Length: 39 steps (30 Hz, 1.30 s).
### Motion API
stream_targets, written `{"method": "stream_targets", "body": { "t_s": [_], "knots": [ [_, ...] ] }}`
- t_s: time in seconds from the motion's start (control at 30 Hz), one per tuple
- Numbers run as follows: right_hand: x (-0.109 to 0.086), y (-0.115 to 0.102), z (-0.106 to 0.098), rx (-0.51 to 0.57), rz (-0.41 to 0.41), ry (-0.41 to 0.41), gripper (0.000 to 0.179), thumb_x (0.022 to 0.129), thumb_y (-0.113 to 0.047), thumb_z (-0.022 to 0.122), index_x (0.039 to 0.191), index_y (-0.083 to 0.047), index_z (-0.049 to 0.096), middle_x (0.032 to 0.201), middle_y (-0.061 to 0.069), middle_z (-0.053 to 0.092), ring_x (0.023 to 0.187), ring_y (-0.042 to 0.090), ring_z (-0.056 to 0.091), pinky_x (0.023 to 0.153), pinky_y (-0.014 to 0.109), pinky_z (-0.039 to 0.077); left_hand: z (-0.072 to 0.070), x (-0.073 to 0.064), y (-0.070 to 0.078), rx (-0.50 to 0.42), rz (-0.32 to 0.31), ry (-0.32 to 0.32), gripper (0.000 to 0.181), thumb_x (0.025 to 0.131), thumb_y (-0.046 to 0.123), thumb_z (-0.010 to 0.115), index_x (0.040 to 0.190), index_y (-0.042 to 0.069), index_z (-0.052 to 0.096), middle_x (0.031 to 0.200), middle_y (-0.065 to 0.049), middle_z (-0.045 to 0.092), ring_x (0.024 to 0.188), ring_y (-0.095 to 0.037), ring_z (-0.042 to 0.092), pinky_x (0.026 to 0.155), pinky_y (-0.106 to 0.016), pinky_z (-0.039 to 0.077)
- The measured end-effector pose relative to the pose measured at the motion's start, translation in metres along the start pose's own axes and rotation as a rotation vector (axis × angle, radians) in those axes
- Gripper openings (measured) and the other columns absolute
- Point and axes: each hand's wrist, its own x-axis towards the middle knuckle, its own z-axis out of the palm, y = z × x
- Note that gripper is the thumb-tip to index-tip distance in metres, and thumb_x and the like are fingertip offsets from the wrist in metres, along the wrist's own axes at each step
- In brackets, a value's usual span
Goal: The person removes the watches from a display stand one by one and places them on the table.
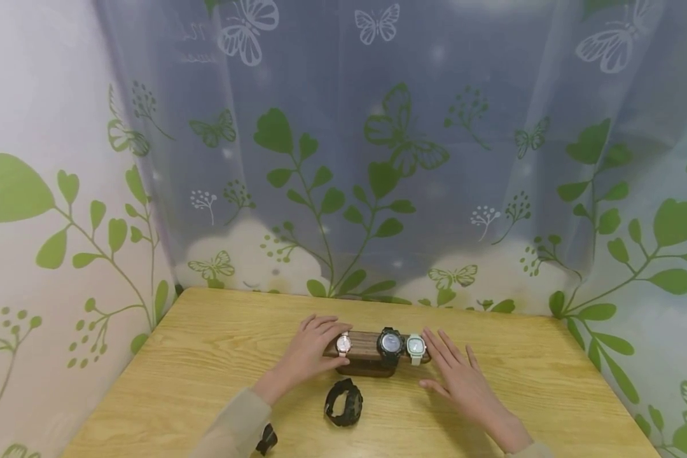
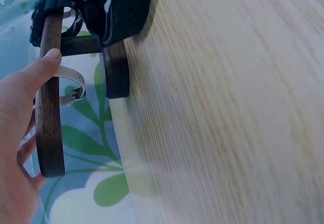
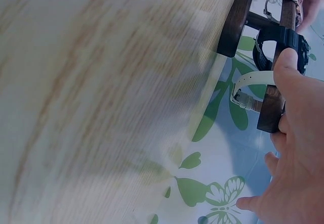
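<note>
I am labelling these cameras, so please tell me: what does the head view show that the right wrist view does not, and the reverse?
Only the head view: the loose black watch on the table, a partly hidden dark item beside the left sleeve, and the dial of the pale green watch.

Only the right wrist view: that watch's buckle, hanging below the bar of the wooden stand.

Both: this stand, the left hand and right hand, the large black watch on the bar, and the printed backdrop.
</note>
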Motion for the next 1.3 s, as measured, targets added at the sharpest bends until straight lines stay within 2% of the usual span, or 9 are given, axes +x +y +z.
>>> {"method": "stream_targets", "body": {
  "t_s": [0.3, 0.63, 0.9, 1.3],
  "knots": [
    [-0.001, 0.000, -0.001, 0.011, 0.018, -0.016, 0.090, 0.094, -0.042, 0.070, 0.164, -0.020, 0.017, 0.169, 0.003, 0.018, 0.153, 0.035, 0.021, 0.114, 0.075, 0.018, -0.004, -0.007, -0.009, 0.004, -0.019, -0.010, 0.067, 0.082, 0.048, 0.081, 0.139, 0.018, 0.060, 0.137, -0.006, 0.064, 0.132, -0.030, 0.054, 0.118, -0.057, 0.031],
    [-0.001, 0.000, 0.001, 0.010, 0.031, -0.027, 0.090, 0.094, -0.043, 0.069, 0.164, -0.020, 0.017, 0.169, 0.003, 0.016, 0.153, 0.035, 0.020, 0.115, 0.074, 0.016, -0.014, -0.018, -0.020, -0.001, -0.002, 0.043, 0.068, 0.076, 0.040, 0.088, 0.134, 0.014, 0.064, 0.132, -0.009, 0.067, 0.128, -0.033, 0.057, 0.114, -0.061, 0.036],
    [0.000, -0.001, 0.000, 0.010, 0.028, -0.023, 0.090, 0.094, -0.043, 0.069, 0.164, -0.020, 0.017, 0.169, 0.004, 0.017, 0.153, 0.035, 0.020, 0.115, 0.074, 0.017, -0.022, -0.026, -0.030, 0.022, -0.030, 0.022, 0.068, 0.078, 0.043, 0.086, 0.136, 0.014, 0.062, 0.134, -0.010, 0.066, 0.130, -0.033, 0.056, 0.116, -0.059, 0.034],
    [0.000, -0.001, 0.000, 0.016, 0.026, -0.017, 0.091, 0.094, -0.042, 0.070, 0.164, -0.021, 0.016, 0.170, 0.002, 0.017, 0.152, 0.036, 0.022, 0.114, 0.075, 0.018, -0.030, -0.039, -0.045, 0.012, -0.030, 0.074, 0.061, 0.078, 0.034, 0.088, 0.131, 0.013, 0.066, 0.129, -0.009, 0.069, 0.126, -0.033, 0.058, 0.113, -0.060, 0.037]
  ]
}}
